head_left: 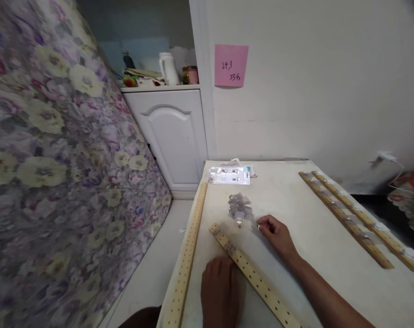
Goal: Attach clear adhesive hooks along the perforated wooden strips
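Note:
My right hand (pixel 277 234) is closed in a pinch above the table, with a small shiny piece (pixel 259 227) at its fingertips, too small to name surely. To its left lies a pile of clear-backed metal hooks (pixel 239 205), and one hook (pixel 239 219) sits apart at the pile's near side. My left hand (pixel 219 284) rests knuckles up on the table, fingers curled under, its thumb side by a wooden strip with holes (pixel 258 279). Whatever is under those fingers is hidden. Small clear pieces (pixel 229 247) lie on the strip's far part.
A second holed strip (pixel 189 248) runs along the table's left edge. Two wooden strips with clear-backed hooks, an inner one (pixel 347 221) and an outer one (pixel 367 223), lie at the right. Clear blister packaging (pixel 229 175) is at the back. A floral curtain (pixel 63 159) hangs left.

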A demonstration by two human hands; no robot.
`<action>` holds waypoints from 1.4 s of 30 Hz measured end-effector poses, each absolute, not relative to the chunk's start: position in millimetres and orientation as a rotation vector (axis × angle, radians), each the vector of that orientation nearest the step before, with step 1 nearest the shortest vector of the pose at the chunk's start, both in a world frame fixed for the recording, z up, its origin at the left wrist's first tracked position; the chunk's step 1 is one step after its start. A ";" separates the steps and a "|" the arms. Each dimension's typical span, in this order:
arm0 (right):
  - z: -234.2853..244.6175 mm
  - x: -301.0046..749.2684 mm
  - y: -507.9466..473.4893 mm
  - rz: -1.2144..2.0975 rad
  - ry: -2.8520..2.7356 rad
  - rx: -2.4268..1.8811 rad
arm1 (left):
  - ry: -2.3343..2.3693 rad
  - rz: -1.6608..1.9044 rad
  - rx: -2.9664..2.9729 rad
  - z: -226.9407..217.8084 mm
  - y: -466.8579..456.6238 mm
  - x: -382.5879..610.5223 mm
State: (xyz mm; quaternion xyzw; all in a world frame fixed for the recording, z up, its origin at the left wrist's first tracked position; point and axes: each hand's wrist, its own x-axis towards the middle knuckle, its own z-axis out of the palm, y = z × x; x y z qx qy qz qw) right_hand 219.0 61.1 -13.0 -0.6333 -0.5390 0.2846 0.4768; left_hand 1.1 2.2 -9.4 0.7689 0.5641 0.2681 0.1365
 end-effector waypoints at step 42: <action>31.4 177.3 -21.0 0.597 -1.767 -1.350 | 0.994 0.816 1.117 -17.5 -12.2 13.9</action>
